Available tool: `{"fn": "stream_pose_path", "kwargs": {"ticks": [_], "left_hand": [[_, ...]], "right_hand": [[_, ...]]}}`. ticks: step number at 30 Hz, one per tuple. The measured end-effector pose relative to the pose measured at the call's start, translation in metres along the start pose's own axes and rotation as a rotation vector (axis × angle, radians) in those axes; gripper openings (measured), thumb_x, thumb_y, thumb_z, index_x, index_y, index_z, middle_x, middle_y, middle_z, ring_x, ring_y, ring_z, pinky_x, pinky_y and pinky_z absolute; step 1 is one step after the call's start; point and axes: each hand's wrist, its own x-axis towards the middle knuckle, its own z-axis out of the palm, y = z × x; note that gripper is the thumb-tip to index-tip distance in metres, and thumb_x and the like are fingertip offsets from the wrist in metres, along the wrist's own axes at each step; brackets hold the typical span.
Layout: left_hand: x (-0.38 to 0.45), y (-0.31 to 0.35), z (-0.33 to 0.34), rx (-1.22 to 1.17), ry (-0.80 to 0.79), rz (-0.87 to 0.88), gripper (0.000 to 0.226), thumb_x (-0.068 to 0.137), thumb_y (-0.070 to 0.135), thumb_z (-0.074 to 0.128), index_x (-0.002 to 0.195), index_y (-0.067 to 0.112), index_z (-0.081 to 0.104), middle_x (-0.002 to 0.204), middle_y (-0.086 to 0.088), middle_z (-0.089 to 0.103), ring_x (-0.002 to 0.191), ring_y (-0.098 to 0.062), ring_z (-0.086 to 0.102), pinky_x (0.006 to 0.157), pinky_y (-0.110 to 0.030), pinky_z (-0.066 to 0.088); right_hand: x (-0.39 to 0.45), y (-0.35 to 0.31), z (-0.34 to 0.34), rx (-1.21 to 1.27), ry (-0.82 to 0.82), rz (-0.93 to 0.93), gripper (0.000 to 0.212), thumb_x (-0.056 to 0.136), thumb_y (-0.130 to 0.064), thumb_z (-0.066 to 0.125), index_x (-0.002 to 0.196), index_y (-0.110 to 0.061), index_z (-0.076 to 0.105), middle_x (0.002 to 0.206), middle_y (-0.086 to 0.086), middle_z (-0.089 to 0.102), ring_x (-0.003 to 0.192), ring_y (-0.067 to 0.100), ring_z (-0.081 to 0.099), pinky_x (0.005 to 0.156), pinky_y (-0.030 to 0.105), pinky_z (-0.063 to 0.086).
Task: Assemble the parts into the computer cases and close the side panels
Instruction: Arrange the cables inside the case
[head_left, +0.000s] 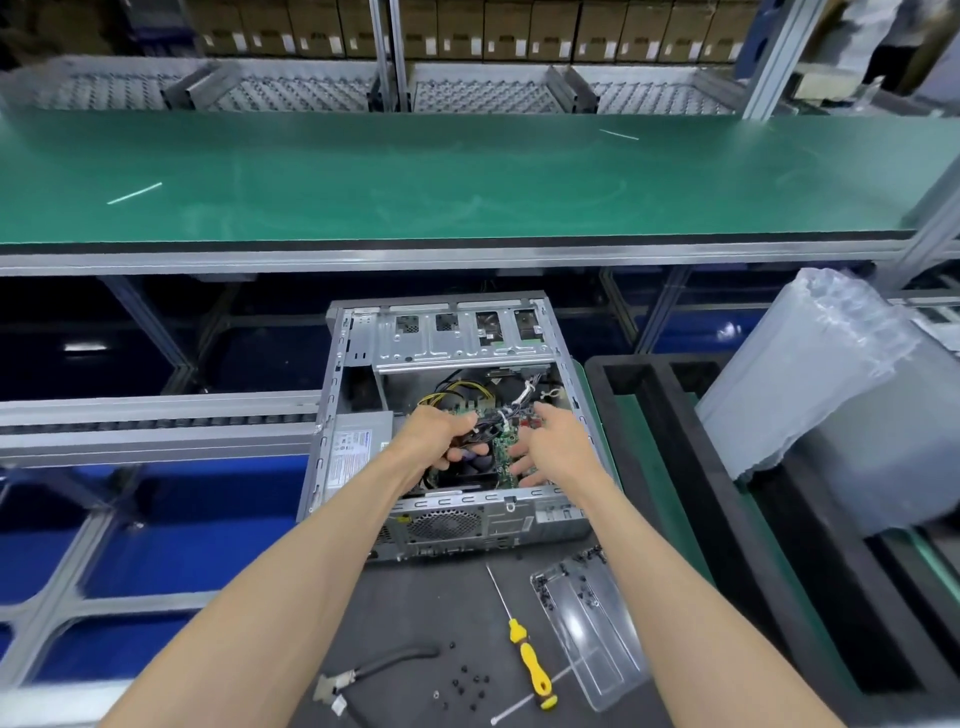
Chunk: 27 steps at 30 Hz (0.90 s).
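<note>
An open grey computer case (358, 353) lies on its side at the middle of the view, side panel off. Inside sit a green motherboard (503, 450), a power supply (356, 447) at the left and yellow-black cables (452, 391). My left hand (441, 434) is inside the case, fingers curled round a bundle of dark cables over the board. My right hand (553, 449) reaches in beside it with fingers spread and relaxed, touching the motherboard's right part. What lies under both hands is hidden.
On the dark mat in front lie a yellow-handled screwdriver (530, 660), loose black screws (467, 691), a clear plastic tray (587, 629), a white cable tie (524, 701) and a cable with a connector (363, 675). A black foam tray (691, 467) and bubble-wrap bag (831, 374) stand right. A green shelf (467, 171) runs behind.
</note>
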Motion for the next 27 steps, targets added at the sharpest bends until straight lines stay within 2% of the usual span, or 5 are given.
{"fn": "stream_pose_path", "kwargs": {"ticks": [4,8,12,16,27], "left_hand": [[-0.002,-0.006,0.003,0.011,0.035,0.069,0.03,0.102,0.04,0.054,0.106,0.013,0.068,0.084,0.005,0.079,0.053,0.0,0.054,0.054,-0.023,0.038],[-0.005,-0.008,0.004,0.019,0.036,0.081,0.027,0.102,0.042,0.054,0.104,0.018,0.067,0.082,0.008,0.078,0.052,0.005,0.056,0.056,-0.023,0.039],[-0.006,-0.011,0.003,0.034,0.028,0.103,0.032,0.101,0.044,0.054,0.102,0.017,0.071,0.084,0.006,0.079,0.065,-0.004,0.059,0.059,-0.026,0.04],[-0.006,-0.012,0.004,0.027,0.018,0.118,0.036,0.102,0.045,0.053,0.102,0.014,0.072,0.083,0.005,0.079,0.065,-0.007,0.056,0.057,-0.025,0.038],[-0.003,-0.015,0.006,0.033,0.031,0.148,0.033,0.101,0.044,0.055,0.102,0.015,0.071,0.068,0.011,0.074,0.049,0.001,0.053,0.058,-0.026,0.04]], "right_hand": [[-0.002,0.008,0.003,-0.107,0.136,-0.153,0.023,0.099,-0.009,0.055,0.121,-0.013,0.052,0.077,0.016,0.068,0.042,0.016,0.06,0.042,0.029,0.049],[-0.005,0.013,0.008,-0.379,0.122,-0.268,0.004,0.095,-0.017,0.061,0.093,-0.015,0.065,0.074,0.006,0.07,0.063,0.021,0.068,0.063,0.041,0.058],[-0.007,0.017,0.014,-0.591,0.15,-0.331,0.008,0.095,-0.023,0.063,0.089,-0.025,0.068,0.073,-0.014,0.06,0.074,0.0,0.048,0.067,0.033,0.04],[-0.012,0.019,0.015,-0.636,0.123,-0.336,0.013,0.096,-0.025,0.061,0.086,-0.025,0.069,0.072,-0.013,0.064,0.081,0.015,0.063,0.08,0.033,0.037],[-0.078,0.021,0.022,-0.451,0.135,-0.744,0.007,0.08,-0.018,0.081,0.077,-0.017,0.075,0.071,-0.013,0.062,0.063,0.003,0.053,0.068,0.023,0.047]]}}
